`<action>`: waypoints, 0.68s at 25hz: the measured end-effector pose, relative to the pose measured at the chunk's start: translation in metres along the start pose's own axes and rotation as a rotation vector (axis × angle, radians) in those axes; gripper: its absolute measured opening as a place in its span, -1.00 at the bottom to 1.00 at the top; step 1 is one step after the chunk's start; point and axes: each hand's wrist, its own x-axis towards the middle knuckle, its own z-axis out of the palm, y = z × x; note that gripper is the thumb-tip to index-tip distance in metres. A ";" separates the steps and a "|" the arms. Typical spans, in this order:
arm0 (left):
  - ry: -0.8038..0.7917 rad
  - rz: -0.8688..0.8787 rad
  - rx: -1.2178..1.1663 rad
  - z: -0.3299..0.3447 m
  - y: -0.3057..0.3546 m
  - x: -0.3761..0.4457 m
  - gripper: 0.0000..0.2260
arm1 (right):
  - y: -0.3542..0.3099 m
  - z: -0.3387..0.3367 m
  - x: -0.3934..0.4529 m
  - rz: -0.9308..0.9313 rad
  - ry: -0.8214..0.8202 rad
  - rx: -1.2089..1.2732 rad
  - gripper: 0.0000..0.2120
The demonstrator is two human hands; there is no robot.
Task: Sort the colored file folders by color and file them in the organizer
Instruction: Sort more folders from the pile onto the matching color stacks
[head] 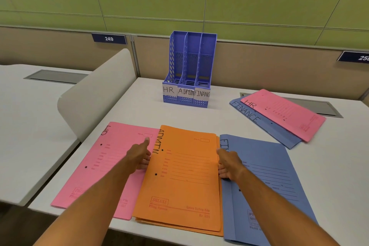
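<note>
A stack of orange folders (185,182) marked ADMIN lies at the desk's front, between a pink HR folder (95,168) on the left and a blue FINANCE folder (265,182) on the right. My left hand (140,156) grips the orange stack's left edge, fingers tucked under it. My right hand (227,163) grips its right edge the same way. The blue three-slot organizer (189,70), labelled HR, ADMIN, FINANCE, stands empty at the back of the desk.
At the right, another pink HR folder (285,114) lies on a second blue FINANCE folder (259,122). A curved white divider panel (95,94) separates this desk from the one on the left. A beige partition (269,66) runs behind the organizer.
</note>
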 end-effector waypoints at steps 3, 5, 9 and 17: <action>-0.098 -0.032 0.018 -0.002 0.005 -0.004 -0.31 | -0.001 0.001 -0.002 -0.005 0.007 0.046 -0.49; -0.072 -0.004 0.090 0.000 0.008 -0.004 -0.31 | -0.004 0.000 -0.003 -0.029 0.016 0.084 -0.46; 0.141 0.164 0.270 0.021 0.014 -0.002 -0.38 | -0.011 -0.007 -0.002 -0.081 0.084 0.121 -0.44; 0.144 0.524 0.773 0.085 0.032 -0.005 -0.29 | -0.010 -0.045 0.001 -0.358 0.210 -0.326 -0.50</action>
